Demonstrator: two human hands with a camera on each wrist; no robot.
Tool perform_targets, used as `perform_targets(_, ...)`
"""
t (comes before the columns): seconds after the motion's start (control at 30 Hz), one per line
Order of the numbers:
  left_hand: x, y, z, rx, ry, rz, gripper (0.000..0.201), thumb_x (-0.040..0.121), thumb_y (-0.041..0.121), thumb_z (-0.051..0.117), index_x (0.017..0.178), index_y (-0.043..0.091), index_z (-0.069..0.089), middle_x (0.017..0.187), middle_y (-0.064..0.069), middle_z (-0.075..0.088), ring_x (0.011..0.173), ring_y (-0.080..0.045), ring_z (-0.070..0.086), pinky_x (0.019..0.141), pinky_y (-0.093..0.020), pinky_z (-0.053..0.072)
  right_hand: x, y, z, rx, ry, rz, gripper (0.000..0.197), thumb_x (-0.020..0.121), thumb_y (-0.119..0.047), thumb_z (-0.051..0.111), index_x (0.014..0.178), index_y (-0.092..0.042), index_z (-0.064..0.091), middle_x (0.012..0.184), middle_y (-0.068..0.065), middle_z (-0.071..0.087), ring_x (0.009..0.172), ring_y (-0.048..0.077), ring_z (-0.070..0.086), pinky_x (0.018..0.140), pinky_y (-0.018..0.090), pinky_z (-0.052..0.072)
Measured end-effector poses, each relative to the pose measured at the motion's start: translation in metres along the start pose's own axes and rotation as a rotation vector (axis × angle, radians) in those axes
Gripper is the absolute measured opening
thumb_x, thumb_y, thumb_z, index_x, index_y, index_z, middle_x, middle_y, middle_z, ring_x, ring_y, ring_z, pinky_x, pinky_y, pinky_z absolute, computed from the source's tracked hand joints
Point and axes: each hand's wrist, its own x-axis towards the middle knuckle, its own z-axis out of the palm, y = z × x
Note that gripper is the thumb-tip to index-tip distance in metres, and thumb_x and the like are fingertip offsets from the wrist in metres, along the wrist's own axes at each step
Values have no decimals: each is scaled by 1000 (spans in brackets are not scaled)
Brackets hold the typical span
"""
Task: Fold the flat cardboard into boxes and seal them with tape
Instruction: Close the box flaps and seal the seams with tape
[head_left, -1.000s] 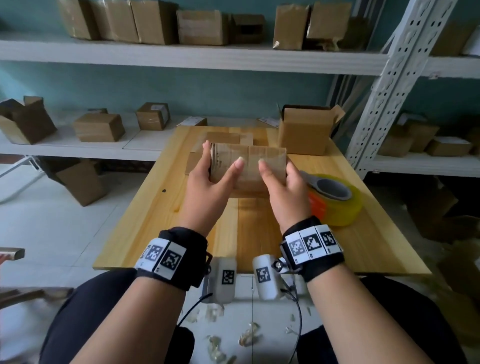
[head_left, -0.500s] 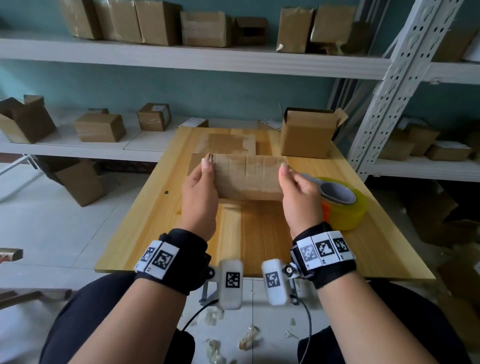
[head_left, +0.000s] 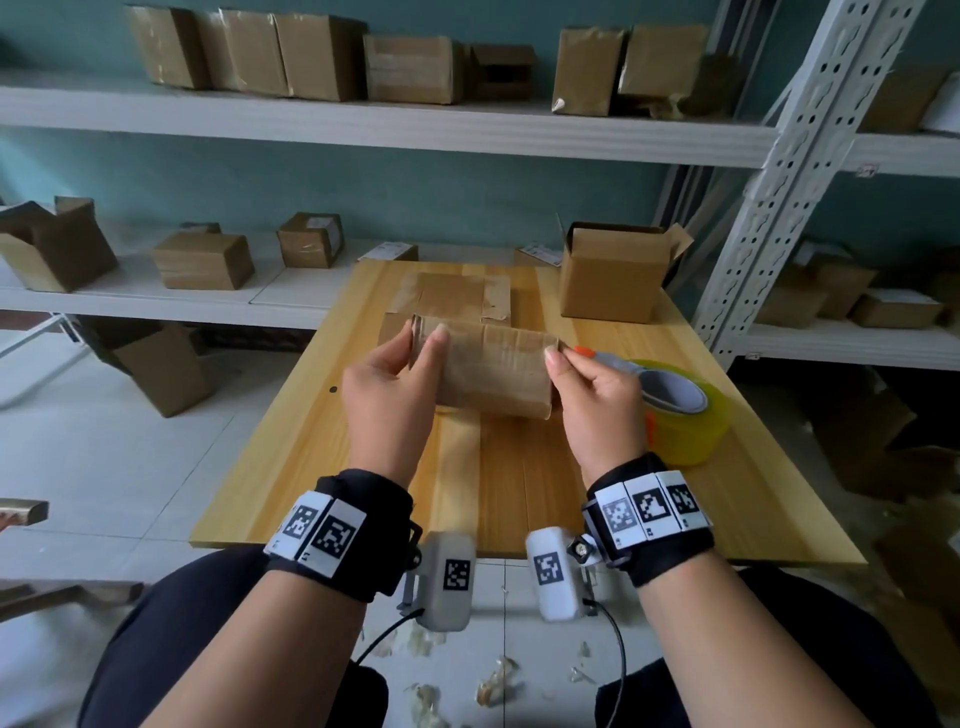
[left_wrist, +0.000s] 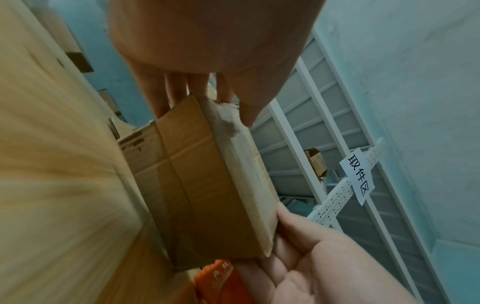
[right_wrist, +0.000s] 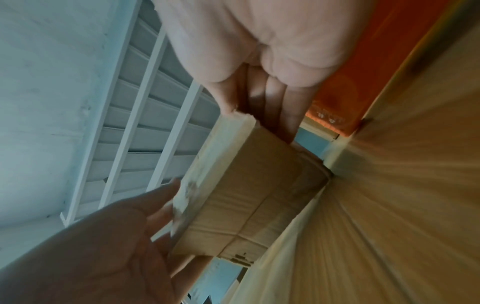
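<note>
Flattened cardboard (head_left: 491, 371) held above the desk (head_left: 291, 447), just left of the tape roll (head_left: 685, 410); left grip (head_left: 389, 395) and right grip (head_left: 597, 400) pinching its ends. Not yet opened, folded or taped (one open box (head_left: 613, 275) stands behind, unsealed).

The left hand (head_left: 387, 395) covered the left end of the flattened cardboard box (head_left: 488, 371), and the right hand (head_left: 597, 400) hid its right corner. Behind that hand, the tape roll (head_left: 685, 415) and an orange-tipped tool (head_left: 587, 352), possibly a cutter, showed only in part. The flat cardboard (head_left: 457, 293) farther back was half screened. In both wrist views the wooden table (left_wrist: 52, 185) smeared into blur.
</note>
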Motion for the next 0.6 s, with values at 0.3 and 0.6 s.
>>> perform_targets(0.3, -4, 14, -1, 200, 9, 224, 62, 81, 47, 88, 132, 15, 74, 114, 7, 70, 105, -1, 67, 87, -20, 59, -2, -4, 2, -45, 33, 24, 20, 90, -47, 79, 96, -28, 79, 91, -17, 78, 90, 3, 75, 82, 34, 63)
perform_targets(0.6, -11, 18, 2, 218, -21, 369, 55, 81, 39, 92, 129, 17, 75, 110, 13, 70, 103, -2, 69, 83, -14, 56, 1, -1, -2, -85, 29, 96, 37, 78, -57, 85, 98, -27, 78, 90, -19, 79, 90, -4, 74, 86, 33, 63)
